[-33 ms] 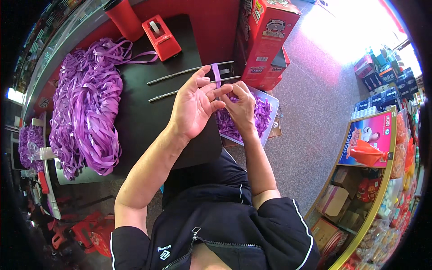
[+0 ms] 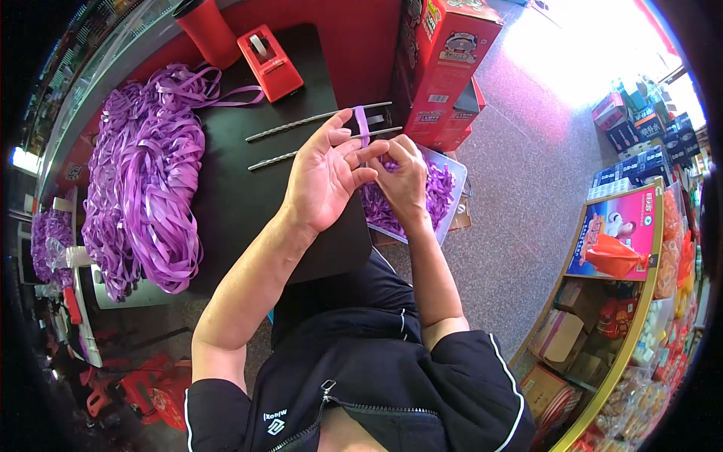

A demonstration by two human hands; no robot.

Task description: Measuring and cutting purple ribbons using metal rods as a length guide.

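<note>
A narrow purple ribbon (image 2: pixel 362 124) loops across two parallel twisted metal rods (image 2: pixel 297 126) that stick out over the dark table. My left hand (image 2: pixel 322 181) is palm up just below the rods, its fingers apart and partly curled, the fingertips near the ribbon's lower end. My right hand (image 2: pixel 405 181) meets those fingertips, its thumb and fingers pinched together at the ribbon; what lies between them is mostly hidden. Beneath the right hand is a pale plastic bin (image 2: pixel 455 197) full of short purple ribbon pieces (image 2: pixel 439 184).
A large heap of purple ribbon (image 2: pixel 154 181) covers the left of the black table (image 2: pixel 248 211). Behind it stand a red tape dispenser (image 2: pixel 273 66) and a red cylinder (image 2: pixel 208 34). Tall red cartons (image 2: pixel 448 75) rise beyond the bin. Goods shelves (image 2: pixel 602 316) line the right.
</note>
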